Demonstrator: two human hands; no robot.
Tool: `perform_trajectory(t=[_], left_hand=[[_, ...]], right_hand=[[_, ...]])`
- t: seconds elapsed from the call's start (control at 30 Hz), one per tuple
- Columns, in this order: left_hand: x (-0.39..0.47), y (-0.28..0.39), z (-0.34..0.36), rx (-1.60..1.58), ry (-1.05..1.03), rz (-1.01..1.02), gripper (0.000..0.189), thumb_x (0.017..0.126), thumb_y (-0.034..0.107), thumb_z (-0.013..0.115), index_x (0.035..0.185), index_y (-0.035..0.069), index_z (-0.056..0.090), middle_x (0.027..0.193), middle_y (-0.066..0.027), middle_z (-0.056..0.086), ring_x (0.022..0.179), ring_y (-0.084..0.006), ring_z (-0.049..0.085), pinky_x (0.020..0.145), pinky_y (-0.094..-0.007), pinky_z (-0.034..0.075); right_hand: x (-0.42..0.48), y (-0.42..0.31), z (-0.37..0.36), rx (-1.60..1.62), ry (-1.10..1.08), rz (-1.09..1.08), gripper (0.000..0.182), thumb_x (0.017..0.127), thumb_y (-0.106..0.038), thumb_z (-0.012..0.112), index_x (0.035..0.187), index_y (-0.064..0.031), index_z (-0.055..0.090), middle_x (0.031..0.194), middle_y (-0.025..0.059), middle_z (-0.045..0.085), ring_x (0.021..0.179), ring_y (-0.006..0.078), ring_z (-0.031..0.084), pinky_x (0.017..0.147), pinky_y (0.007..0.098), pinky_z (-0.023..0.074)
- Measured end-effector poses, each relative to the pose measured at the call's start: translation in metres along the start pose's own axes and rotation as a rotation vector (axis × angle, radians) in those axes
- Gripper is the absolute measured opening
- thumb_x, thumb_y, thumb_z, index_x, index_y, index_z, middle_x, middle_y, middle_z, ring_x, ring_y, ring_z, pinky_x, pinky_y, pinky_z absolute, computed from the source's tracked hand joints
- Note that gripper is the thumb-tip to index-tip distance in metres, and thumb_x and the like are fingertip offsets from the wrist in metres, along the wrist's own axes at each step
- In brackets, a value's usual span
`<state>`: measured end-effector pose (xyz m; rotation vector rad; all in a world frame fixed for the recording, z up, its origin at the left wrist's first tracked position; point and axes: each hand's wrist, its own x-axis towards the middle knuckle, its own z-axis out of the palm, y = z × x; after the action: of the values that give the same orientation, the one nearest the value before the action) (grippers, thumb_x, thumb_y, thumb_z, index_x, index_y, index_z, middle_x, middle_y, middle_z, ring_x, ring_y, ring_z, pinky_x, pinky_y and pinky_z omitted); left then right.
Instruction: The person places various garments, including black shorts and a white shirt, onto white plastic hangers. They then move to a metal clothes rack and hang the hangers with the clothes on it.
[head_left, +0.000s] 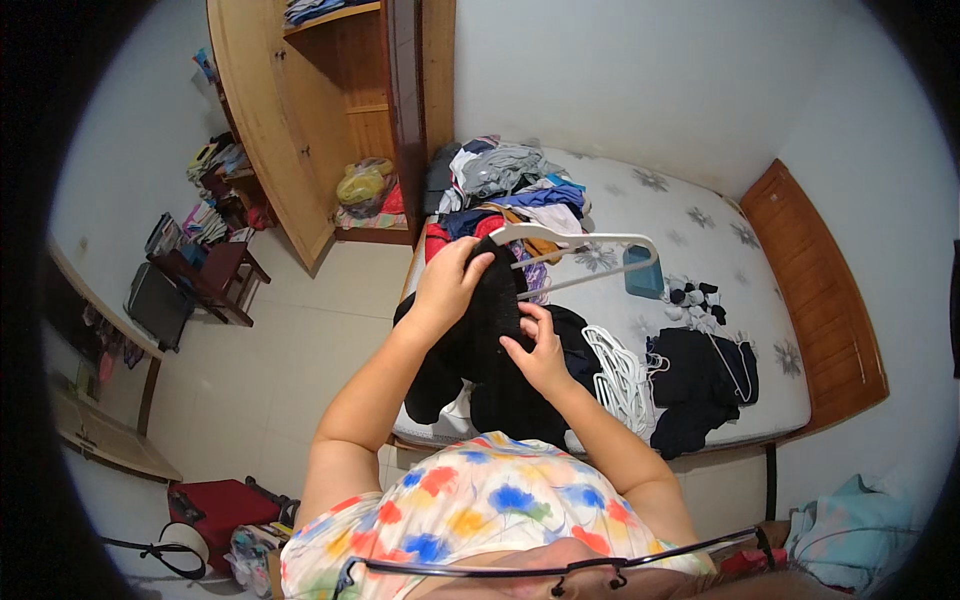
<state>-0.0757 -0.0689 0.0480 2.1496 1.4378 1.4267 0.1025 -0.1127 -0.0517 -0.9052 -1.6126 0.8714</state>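
Observation:
My left hand (450, 281) grips the top of a black garment (491, 307) with the thumb on its front. One end of a white hanger (592, 238) is inside the garment near those fingers. Its other end sticks out to the right over the bed. My right hand (540, 351) is at the garment's right edge, thumb and fingers curved against the cloth. Whether these fingers pinch the fabric is hard to tell. Below, the dark cloth hangs down over the bed's near edge. A pile of white hangers (619, 375) lies right of my right hand.
On the flower-patterned mattress (675, 187) are a heap of mixed clothes (510, 180), a blue-green box (643, 274), rolled socks (694, 300) and folded black clothes (686, 367). An open wooden wardrobe (322, 127) stands at the back left, with a dark red chair (217, 274) beyond its door.

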Motion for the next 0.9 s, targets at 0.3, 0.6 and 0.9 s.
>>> perform_trajectory(t=[0.3,0.6,0.9], left_hand=[[0.003,-0.02,-0.029,-0.184,0.22,-0.074,0.024,0.09,0.02,0.058,0.101,-0.001,0.058,0.088,-0.0147,0.063,0.082,-0.0253,0.06,0.074,-0.0319,0.046],[-0.013,-0.051,-0.047,-0.216,0.067,-0.147,0.025,0.09,0.018,0.058,0.106,-0.001,0.059,0.091,-0.0091,0.064,0.085,-0.0153,0.058,0.079,-0.0282,0.045],[-0.025,-0.038,-0.047,-0.002,-0.124,-0.044,0.025,0.087,0.019,0.06,0.104,0.001,0.061,0.099,-0.0162,0.065,0.092,-0.0313,0.061,0.08,-0.034,0.046]], right_hand=[[-0.035,0.064,-0.042,-0.502,-0.293,-0.1,0.032,0.074,-0.022,0.072,0.098,-0.003,0.063,0.094,0.0143,0.065,0.094,0.0301,0.059,0.098,0.0442,0.0362],[-0.026,0.057,-0.125,-0.844,-0.057,-0.22,0.018,0.066,-0.005,0.061,0.084,-0.0059,0.063,0.088,0.0077,0.064,0.095,0.0229,0.059,0.104,0.0541,0.0254],[0.006,0.01,-0.154,-0.989,0.037,-0.36,0.011,0.069,0.004,0.056,0.075,-0.0053,0.058,0.078,0.0086,0.059,0.087,0.0248,0.059,0.101,0.0478,0.0347]])
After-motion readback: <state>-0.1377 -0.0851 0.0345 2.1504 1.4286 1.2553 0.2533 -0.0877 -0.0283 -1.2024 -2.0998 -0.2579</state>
